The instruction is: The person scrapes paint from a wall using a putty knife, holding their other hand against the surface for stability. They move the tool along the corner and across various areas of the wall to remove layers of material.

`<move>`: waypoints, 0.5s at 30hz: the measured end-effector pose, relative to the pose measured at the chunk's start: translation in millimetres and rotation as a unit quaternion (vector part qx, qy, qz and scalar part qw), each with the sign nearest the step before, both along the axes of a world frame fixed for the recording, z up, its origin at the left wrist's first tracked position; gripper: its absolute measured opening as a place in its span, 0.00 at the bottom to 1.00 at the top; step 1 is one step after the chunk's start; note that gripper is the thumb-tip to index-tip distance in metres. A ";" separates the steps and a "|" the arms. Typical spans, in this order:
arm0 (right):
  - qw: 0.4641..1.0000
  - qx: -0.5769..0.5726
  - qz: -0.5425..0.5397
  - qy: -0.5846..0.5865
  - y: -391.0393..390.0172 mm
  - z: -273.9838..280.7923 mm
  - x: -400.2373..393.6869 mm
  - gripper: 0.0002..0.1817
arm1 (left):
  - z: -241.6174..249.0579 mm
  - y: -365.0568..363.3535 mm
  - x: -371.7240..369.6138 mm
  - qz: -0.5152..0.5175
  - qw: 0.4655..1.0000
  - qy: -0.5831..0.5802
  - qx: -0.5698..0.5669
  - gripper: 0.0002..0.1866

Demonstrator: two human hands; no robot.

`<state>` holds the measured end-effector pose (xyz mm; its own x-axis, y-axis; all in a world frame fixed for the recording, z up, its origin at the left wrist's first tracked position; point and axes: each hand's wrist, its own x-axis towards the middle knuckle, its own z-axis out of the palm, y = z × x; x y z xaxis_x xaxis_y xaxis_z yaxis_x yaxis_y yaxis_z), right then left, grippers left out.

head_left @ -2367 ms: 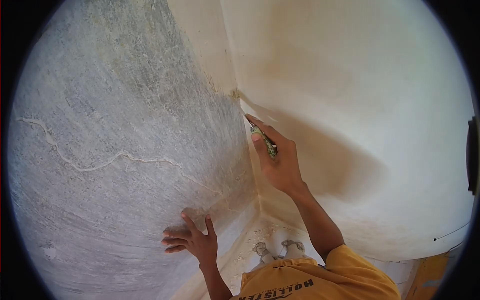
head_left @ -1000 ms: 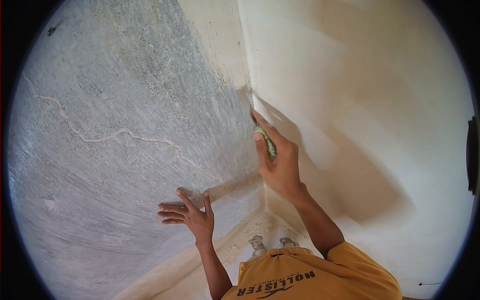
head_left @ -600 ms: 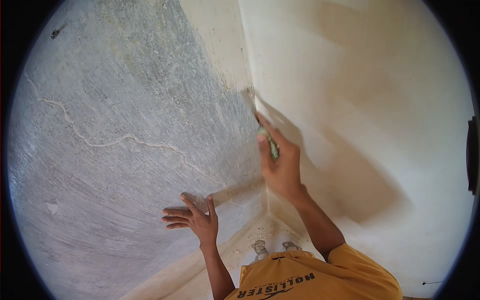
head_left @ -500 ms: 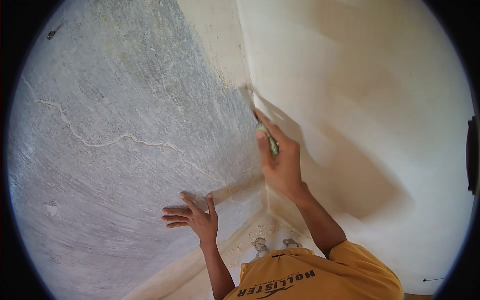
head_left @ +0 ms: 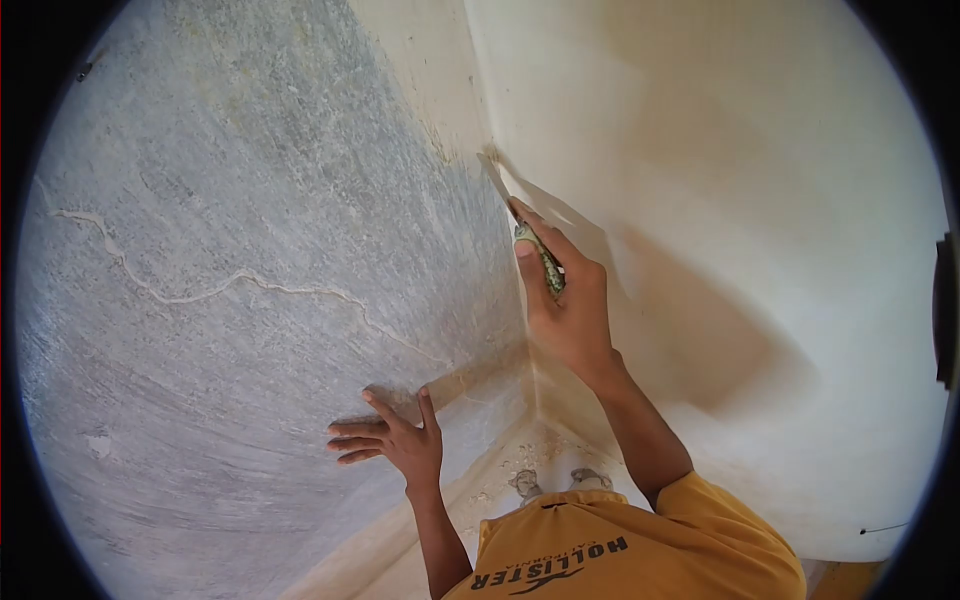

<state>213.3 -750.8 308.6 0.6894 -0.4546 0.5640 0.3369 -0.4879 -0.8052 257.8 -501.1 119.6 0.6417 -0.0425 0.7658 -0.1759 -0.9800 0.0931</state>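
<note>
My right hand [head_left: 573,300] is closed round the green patterned handle of a scraper [head_left: 551,270]. Its thin blade points up and to the left, at the corner where the grey wall [head_left: 250,180] meets the cream wall [head_left: 800,150]. One finger stretches along the tool towards the blade. My left hand [head_left: 405,438] lies against the lower part of the grey wall with its fingers spread, and holds nothing.
A raised pale crack [head_left: 240,277] winds across the grey wall. Below are my feet [head_left: 525,484] on the floor, with crumbs [head_left: 515,463] near the corner. A dark object [head_left: 943,310] stands at the far right edge.
My right hand and the scraper have moved slightly up along the corner, and the blade shows more clearly. My left hand stays on the wall. The view has shifted a little.
</note>
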 end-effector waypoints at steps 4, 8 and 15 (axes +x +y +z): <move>0.999 -0.019 -0.009 -0.049 7.1 -16.0 4.3 0.21 | -1.0 -1.3 4.9 -0.010 1.000 -0.005 -0.006 0.55; 0.996 -0.038 -0.041 -0.074 1.3 -15.6 12.8 0.21 | -0.6 -0.3 4.2 -0.018 1.000 -0.004 -0.007 0.55; 0.996 -0.026 -0.054 -0.072 1.0 -8.5 15.5 0.22 | -5.3 1.8 3.9 -0.024 1.000 0.006 -0.007 0.55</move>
<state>228.9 -749.8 300.1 0.5481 -0.4895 0.6782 0.3897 -0.5680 -0.7249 261.7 -499.3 114.3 0.6491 -0.0627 0.7582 -0.2208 -0.9692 0.1089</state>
